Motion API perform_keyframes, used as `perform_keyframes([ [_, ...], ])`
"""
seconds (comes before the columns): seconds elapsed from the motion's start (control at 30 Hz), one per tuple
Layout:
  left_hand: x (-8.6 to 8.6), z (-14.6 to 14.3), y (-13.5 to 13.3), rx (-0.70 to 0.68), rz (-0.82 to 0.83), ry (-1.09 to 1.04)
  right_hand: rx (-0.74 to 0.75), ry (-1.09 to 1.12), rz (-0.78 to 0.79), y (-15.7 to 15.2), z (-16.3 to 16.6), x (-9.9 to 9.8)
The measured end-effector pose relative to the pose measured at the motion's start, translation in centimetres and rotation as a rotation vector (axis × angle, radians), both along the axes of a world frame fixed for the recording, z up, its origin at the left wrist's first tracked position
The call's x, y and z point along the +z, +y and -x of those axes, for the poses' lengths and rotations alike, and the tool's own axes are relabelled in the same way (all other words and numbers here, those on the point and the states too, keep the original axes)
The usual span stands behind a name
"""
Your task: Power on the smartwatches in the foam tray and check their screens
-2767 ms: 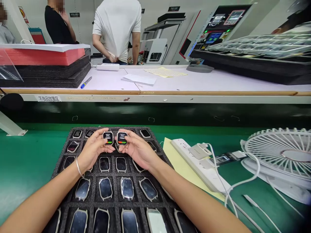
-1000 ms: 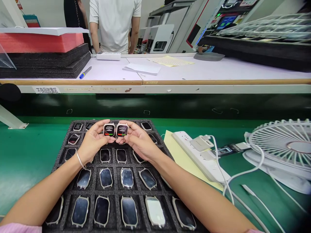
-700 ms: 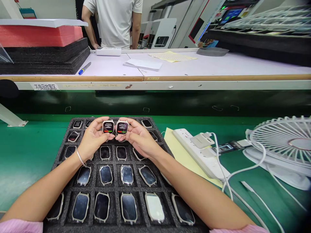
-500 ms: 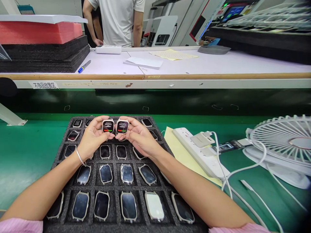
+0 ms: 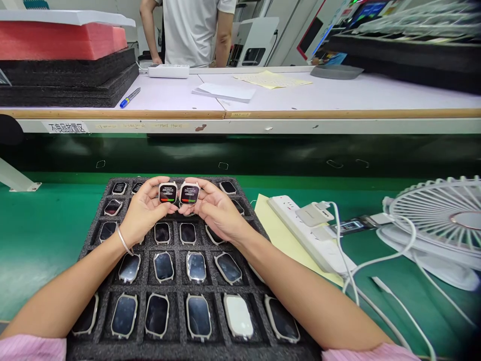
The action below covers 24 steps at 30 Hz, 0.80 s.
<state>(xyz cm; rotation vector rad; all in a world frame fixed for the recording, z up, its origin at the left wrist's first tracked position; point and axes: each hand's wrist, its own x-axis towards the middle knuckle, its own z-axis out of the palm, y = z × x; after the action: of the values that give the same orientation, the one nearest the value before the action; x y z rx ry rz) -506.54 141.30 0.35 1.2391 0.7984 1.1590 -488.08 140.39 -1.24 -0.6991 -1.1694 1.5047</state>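
A black foam tray point(image 5: 176, 281) lies on the green bench and holds several watch bodies with dark screens in its pockets. My left hand point(image 5: 141, 213) is closed on one lit watch body point(image 5: 167, 193), held above the far rows of the tray. Beside it, my right hand point(image 5: 216, 213) is closed on a second lit watch body point(image 5: 189, 193). Both screens show text with a red and green bar. The two watch bodies are side by side, nearly touching. A bangle sits on my left wrist.
Right of the tray lie a yellow sheet point(image 5: 280, 235), a white power strip point(image 5: 311, 235) with plugs and white cables, and a white fan point(image 5: 439, 225). A raised white shelf point(image 5: 300, 100) beyond carries papers, a blue pen point(image 5: 130, 98) and stacked foam. A person in a white shirt point(image 5: 195, 30) stands behind it.
The view has tilted down a little, so the shelf and people sit higher in the picture. My hands keep the two lit watch bodies together in the same hold.
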Motion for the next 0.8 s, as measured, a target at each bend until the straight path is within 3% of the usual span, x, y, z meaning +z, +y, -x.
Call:
perform_keyframes([
  [0.53,-0.33,-0.06,-0.1,0.035,-0.031,-0.001,0.007,0.0,0.002,-0.03,0.05,-0.24],
  [0.8,0.29,0.04,-0.71,-0.022,0.043,0.011,-0.048,-0.026,-0.003,0.03,-0.1,-0.14],
])
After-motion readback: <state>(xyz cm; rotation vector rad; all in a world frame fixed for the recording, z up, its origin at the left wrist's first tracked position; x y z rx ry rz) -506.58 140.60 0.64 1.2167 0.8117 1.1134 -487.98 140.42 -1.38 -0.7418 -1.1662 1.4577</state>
